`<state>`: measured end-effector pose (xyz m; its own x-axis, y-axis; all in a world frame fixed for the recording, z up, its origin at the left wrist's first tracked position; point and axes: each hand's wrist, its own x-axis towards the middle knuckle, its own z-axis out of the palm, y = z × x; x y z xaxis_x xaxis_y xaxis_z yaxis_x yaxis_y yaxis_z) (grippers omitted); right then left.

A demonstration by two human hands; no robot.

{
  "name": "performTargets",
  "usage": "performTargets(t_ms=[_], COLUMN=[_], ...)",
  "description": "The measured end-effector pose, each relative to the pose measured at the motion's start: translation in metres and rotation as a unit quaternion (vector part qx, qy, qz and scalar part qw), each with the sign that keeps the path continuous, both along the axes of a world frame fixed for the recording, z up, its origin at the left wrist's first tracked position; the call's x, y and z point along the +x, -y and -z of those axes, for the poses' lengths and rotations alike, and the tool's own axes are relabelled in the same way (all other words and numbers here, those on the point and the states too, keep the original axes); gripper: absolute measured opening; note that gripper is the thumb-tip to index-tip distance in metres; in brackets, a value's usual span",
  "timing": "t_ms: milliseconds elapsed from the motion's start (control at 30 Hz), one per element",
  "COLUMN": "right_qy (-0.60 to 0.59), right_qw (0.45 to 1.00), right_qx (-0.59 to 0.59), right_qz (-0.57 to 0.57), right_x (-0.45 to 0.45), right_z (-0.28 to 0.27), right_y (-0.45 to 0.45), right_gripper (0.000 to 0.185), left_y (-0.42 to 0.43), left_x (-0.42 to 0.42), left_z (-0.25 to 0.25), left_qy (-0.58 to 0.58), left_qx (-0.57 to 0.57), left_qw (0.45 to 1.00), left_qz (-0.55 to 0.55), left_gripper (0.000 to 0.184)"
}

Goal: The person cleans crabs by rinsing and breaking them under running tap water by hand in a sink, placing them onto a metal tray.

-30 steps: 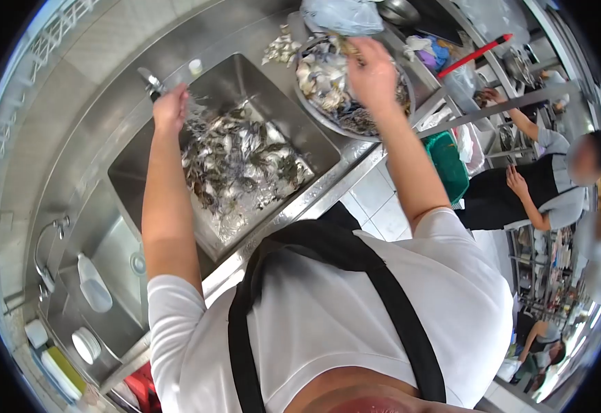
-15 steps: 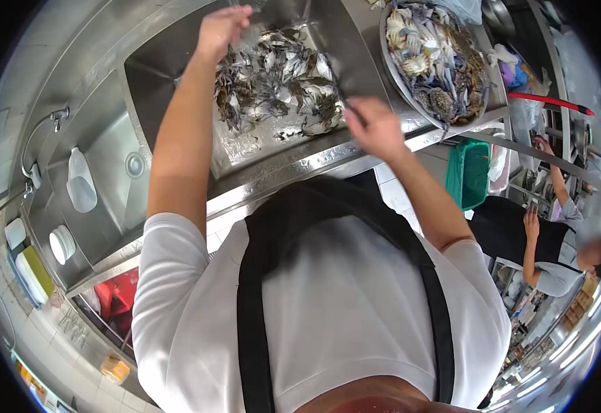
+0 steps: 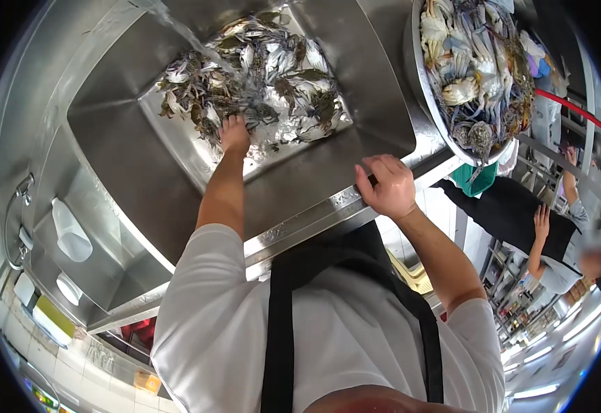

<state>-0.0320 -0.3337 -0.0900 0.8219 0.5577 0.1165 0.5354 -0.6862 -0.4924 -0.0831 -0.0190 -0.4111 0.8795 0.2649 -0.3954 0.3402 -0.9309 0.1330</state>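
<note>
Many crabs (image 3: 290,65) lie in a wet heap in the steel sink (image 3: 300,186), with a stream of water (image 3: 183,31) falling onto them. At the heap's near edge is my left hand (image 3: 235,135), its fingers extended against the crabs and slightly apart, with nothing visibly gripped. My right hand (image 3: 388,184) is at the sink's front rim, palm down, thumb apart from the loosely bent fingers, holding nothing. A large round metal bowl (image 3: 421,76) full of more crabs (image 3: 479,69) stands right of the sink.
A second basin (image 3: 118,255) on the left holds a cut white plastic bottle (image 3: 71,230). Below the bowl hangs a green-lined bin (image 3: 476,180). A red handle (image 3: 576,111) juts out at the right. Another person in a black apron (image 3: 521,213) stands beyond.
My left hand has come down from the sink's far side to the heap's near edge. My right hand moved from the bowl to the front rim. The dark object beside it earlier no longer shows.
</note>
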Motion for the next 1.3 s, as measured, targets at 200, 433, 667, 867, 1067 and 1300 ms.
performTargets(t_ms=[200, 433, 667, 867, 1067, 1300], right_qy=[-0.003, -0.004, -0.490, -0.609, -0.599, -0.500], right_qw=[1.000, 1.000, 0.814, 0.611, 0.653, 0.749], right_qx=[-0.002, 0.009, 0.293, 0.500, 0.463, 0.432], right_qz=[0.009, 0.016, 0.102, 0.073, 0.010, -0.049], right_x=[0.000, -0.009, -0.013, -0.014, -0.020, -0.022], right_z=[-0.002, -0.005, -0.004, -0.028, -0.067, -0.079], right_y=[0.000, 0.001, -0.068, -0.132, -0.139, -0.134], right_gripper=[0.013, 0.012, 0.048, 0.034, 0.024, 0.022], left_y=[-0.001, 0.024, 0.045, 0.041, 0.017, 0.021], left_x=[-0.006, -0.001, -0.005, -0.028, -0.049, -0.055], left_z=[0.000, -0.135, -0.308, -0.363, -0.396, -0.411], left_qy=[-0.170, -0.009, 0.340, 0.366, 0.316, 0.337], left_qx=[-0.134, -0.408, -0.364, -0.480, -0.589, -0.607], left_qw=[0.976, 0.897, 0.856, 0.780, 0.709, 0.674], left_qz=[-0.028, -0.171, -0.142, -0.163, -0.225, -0.251], left_gripper=[0.066, 0.063, 0.056, 0.053, 0.031, 0.020])
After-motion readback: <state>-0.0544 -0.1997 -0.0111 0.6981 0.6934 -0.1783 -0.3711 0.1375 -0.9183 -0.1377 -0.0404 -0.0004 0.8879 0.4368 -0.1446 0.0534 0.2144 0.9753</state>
